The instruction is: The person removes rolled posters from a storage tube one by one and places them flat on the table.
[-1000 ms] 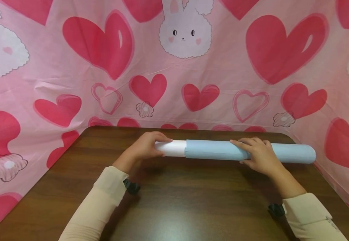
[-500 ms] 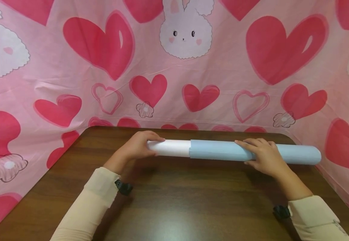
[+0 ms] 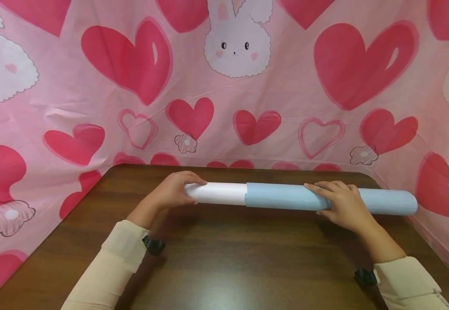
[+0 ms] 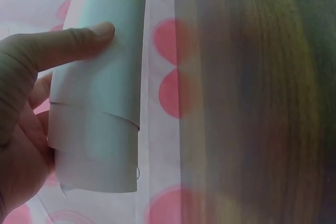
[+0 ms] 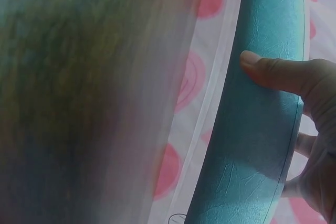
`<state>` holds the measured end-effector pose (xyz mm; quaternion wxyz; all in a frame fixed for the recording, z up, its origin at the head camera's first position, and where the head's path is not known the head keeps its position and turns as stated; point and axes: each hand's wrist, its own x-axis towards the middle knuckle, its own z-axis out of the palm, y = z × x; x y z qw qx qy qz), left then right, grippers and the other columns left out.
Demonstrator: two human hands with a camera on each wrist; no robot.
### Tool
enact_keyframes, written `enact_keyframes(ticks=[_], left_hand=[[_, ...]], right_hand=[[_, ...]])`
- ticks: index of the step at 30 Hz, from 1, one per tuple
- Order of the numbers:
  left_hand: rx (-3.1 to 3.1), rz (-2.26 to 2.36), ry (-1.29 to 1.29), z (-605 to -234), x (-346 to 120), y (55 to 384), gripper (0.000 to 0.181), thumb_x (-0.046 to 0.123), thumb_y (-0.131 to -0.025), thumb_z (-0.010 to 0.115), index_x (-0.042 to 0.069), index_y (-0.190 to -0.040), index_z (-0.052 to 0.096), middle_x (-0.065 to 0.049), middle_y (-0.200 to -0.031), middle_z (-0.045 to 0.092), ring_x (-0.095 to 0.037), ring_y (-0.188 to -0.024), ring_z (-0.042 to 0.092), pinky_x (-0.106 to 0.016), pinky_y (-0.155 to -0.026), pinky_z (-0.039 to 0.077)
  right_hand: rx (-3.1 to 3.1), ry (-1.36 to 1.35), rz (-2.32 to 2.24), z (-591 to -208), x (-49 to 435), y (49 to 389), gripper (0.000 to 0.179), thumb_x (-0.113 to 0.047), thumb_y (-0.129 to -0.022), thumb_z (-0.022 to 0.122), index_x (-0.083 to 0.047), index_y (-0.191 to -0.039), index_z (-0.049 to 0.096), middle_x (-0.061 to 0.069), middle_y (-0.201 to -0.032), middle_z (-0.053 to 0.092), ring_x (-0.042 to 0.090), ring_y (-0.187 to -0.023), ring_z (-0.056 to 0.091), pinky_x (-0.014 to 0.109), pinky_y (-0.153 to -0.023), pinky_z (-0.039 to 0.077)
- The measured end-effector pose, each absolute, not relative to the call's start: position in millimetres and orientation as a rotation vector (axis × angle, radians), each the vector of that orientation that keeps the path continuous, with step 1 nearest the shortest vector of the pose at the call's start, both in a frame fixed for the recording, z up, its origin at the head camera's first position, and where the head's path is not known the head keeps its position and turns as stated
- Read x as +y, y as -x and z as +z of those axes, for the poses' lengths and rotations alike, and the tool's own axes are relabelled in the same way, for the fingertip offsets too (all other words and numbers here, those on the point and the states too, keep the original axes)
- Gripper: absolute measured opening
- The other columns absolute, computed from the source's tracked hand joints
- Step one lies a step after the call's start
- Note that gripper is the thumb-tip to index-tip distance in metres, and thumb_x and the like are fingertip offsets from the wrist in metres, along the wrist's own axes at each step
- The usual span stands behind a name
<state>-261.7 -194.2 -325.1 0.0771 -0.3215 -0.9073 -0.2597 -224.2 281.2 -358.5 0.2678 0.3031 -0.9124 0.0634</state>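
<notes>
A long white roll (image 3: pixel 222 193) runs into the left end of a wider light blue roll (image 3: pixel 276 196), both lying crosswise near the back of the table. My left hand (image 3: pixel 173 192) grips the white roll by its outer end, thumb on the near side. In the left wrist view, overlapping layered edges show on the white roll (image 4: pixel 100 156) around that end. Near the middle of the light blue roll, my right hand (image 3: pixel 344 204) curls over it. The right wrist view has the thumb (image 5: pixel 268 72) pressed along the finely creased blue surface, with other fingers behind.
The dark wood-grain table (image 3: pixel 224 254) has rounded back corners. Behind and beside it hangs a pink cloth (image 3: pixel 224 90) printed with red hearts and white rabbits. The light blue roll's right end reaches close to the table's right edge.
My left hand has moved left with the white roll, so more of it shows outside the blue roll. My right hand has shifted slightly right with the blue roll.
</notes>
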Motion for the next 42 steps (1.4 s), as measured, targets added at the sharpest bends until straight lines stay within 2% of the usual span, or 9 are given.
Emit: enact_keyframes(ticks=[3, 8, 14, 27, 42], left_hand=[[-2.698, -0.675, 0.968, -327, -191, 263, 0.053, 0.012, -0.066, 0.090, 0.012, -0.116, 0.073, -0.006, -0.112, 0.068, -0.026, -0.104, 0.062, -0.046, -0.090, 0.050], [-2.684, -0.523, 0.951, -332, -182, 265, 0.056, 0.014, -0.066, 0.089, 0.017, -0.119, 0.072, -0.004, -0.113, 0.068, -0.024, -0.107, 0.061, -0.049, -0.087, 0.046], [-2.680, -0.563, 0.978, -333, -164, 266, 0.064, 0.020, -0.067, 0.090, 0.019, -0.127, 0.067, -0.002, -0.120, 0.066, -0.024, -0.112, 0.059, -0.050, -0.093, 0.044], [-2.696, -0.611, 1.102, -329, -132, 271, 0.065, 0.024, -0.069, 0.089, 0.018, -0.129, 0.066, -0.003, -0.123, 0.066, -0.023, -0.113, 0.060, -0.043, -0.097, 0.047], [-2.736, -0.690, 1.124, -330, -147, 269, 0.064, 0.021, -0.070, 0.089, 0.020, -0.129, 0.066, -0.002, -0.119, 0.068, -0.020, -0.109, 0.062, -0.040, -0.095, 0.048]], right_hand=[[-2.451, -0.813, 0.183, -359, 280, 224, 0.096, -0.010, -0.050, 0.096, -0.027, -0.137, 0.057, 0.011, -0.117, 0.064, 0.036, -0.105, 0.054, 0.061, -0.076, 0.037], [-2.437, -0.796, 0.178, -358, 277, 224, 0.095, -0.008, -0.050, 0.095, -0.027, -0.135, 0.057, 0.011, -0.117, 0.064, 0.036, -0.104, 0.054, 0.060, -0.075, 0.035], [-2.450, -0.783, 0.180, -357, 272, 224, 0.096, -0.007, -0.051, 0.095, -0.027, -0.136, 0.057, 0.012, -0.117, 0.063, 0.037, -0.104, 0.053, 0.063, -0.076, 0.035], [-2.417, -0.797, 0.197, -356, 262, 227, 0.094, -0.006, -0.049, 0.095, -0.025, -0.134, 0.058, 0.012, -0.117, 0.063, 0.038, -0.104, 0.053, 0.062, -0.076, 0.034], [-2.459, -0.807, 0.183, -355, 269, 225, 0.091, -0.008, -0.050, 0.095, -0.023, -0.133, 0.060, 0.011, -0.118, 0.064, 0.036, -0.105, 0.054, 0.062, -0.078, 0.036]])
